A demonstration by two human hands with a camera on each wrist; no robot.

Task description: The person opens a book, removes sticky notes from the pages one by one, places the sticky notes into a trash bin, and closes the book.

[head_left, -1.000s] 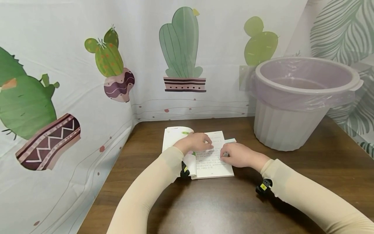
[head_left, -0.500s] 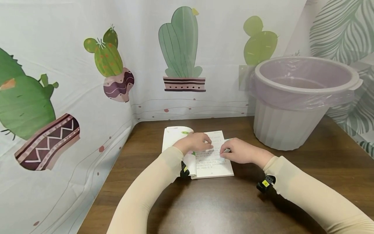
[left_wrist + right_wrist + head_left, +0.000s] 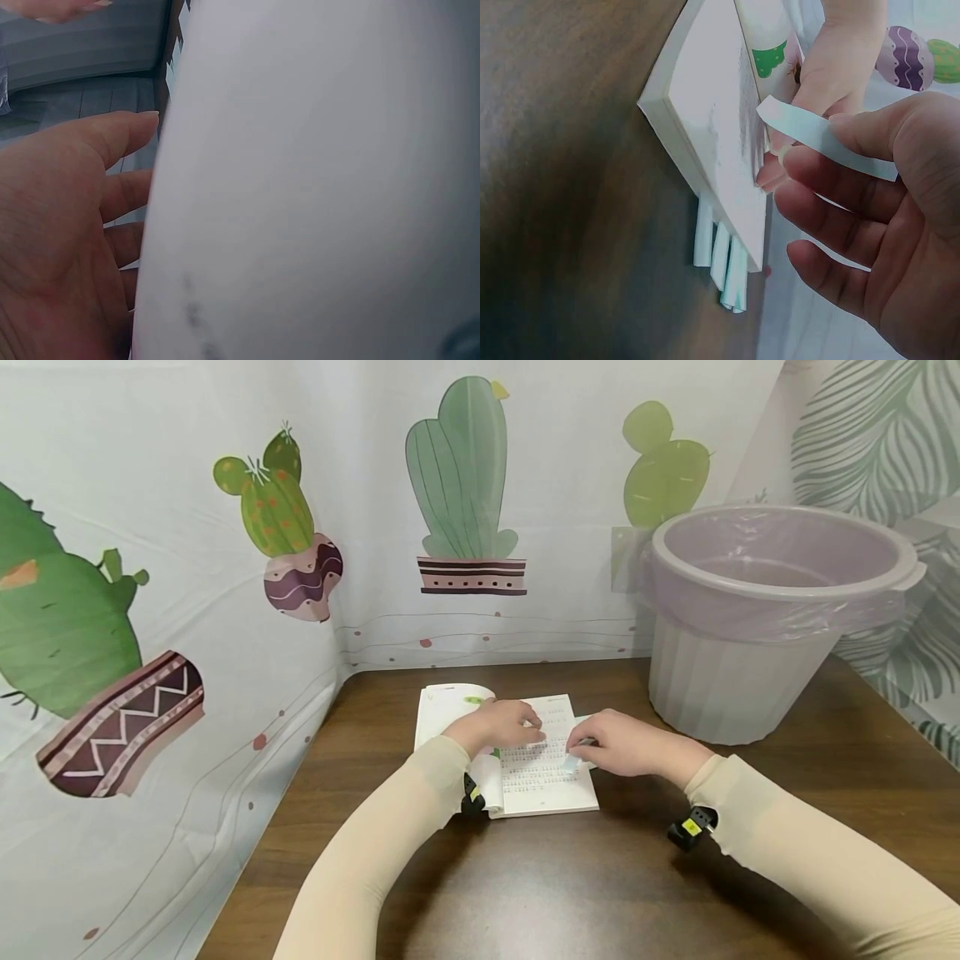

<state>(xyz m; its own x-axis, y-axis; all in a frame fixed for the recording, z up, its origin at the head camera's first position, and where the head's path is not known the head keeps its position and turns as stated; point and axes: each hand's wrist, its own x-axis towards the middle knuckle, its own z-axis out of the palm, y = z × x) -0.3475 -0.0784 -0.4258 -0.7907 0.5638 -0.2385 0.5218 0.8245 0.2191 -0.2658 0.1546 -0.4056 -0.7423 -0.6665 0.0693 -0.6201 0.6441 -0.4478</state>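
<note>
Shifted slightly to the right over the past second, the right hand (image 3: 628,745) pinches a pale blue strip (image 3: 804,129) between thumb and forefinger, its other fingers loosely bent, with the strip's free end over the right-hand page of an open book (image 3: 543,785). Across the book lies the left hand (image 3: 497,724), fingers relaxed and gripping nothing. More pale strips (image 3: 718,256) jut from the page edge, and a lined bin (image 3: 738,681) stands farther off on the brown table (image 3: 487,893).
</note>
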